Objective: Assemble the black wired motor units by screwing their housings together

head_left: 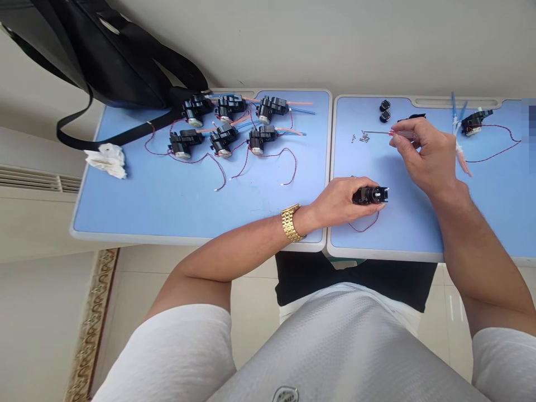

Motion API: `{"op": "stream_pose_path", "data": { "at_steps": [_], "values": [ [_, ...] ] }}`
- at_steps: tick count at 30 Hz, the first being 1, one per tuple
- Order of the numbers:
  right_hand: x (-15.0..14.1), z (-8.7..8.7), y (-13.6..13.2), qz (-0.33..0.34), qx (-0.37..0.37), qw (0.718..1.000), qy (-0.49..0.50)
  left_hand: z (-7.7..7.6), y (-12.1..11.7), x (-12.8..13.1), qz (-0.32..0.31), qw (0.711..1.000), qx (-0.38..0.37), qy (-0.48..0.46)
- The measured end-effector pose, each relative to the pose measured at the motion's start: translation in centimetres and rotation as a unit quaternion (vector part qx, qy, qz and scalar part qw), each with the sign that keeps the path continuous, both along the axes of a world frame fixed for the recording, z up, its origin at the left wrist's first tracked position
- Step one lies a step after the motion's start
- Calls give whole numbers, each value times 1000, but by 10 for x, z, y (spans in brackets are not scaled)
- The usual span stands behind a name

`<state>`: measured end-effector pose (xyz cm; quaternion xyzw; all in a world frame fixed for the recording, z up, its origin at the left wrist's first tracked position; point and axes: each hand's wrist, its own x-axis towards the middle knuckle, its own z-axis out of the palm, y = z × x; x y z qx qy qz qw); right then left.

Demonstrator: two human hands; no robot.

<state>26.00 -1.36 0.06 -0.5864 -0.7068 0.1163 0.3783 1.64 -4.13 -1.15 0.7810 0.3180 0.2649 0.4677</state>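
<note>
My left hand is closed around a small black motor unit resting on the right blue table; a thin red wire loops out from under it. My right hand pinches a slim screwdriver with a red collar, its tip reaching left to several tiny screws. Two black round caps lie just behind the screws.
Several black motor units with red wires sit grouped on the left blue table. A black bag and a crumpled tissue lie at its far left. Another motor unit and blue and orange sticks lie at the far right.
</note>
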Motion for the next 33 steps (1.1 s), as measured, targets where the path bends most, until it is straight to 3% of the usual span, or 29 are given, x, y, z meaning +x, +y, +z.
{"op": "stream_pose_path", "data": {
  "at_steps": [7,10,15,20,24,33],
  "values": [
    [-10,25,-11,-35,-13,999,-10,-1,0,0,9,1000,20,-8],
    [-10,36,-17,-42,14,999,2,-3,2,0,23,999,40,-8],
    [-4,46,-20,-36,84,992,85,-12,5,-2,58,993,93,-47],
    [-3,57,-23,10,52,978,202,-17,6,-3,57,989,115,-77],
    [-4,61,-26,37,18,970,240,-16,7,-3,39,985,130,-109],
    [0,61,-26,29,6,969,244,-15,7,-1,32,980,137,-141]
  ]
}}
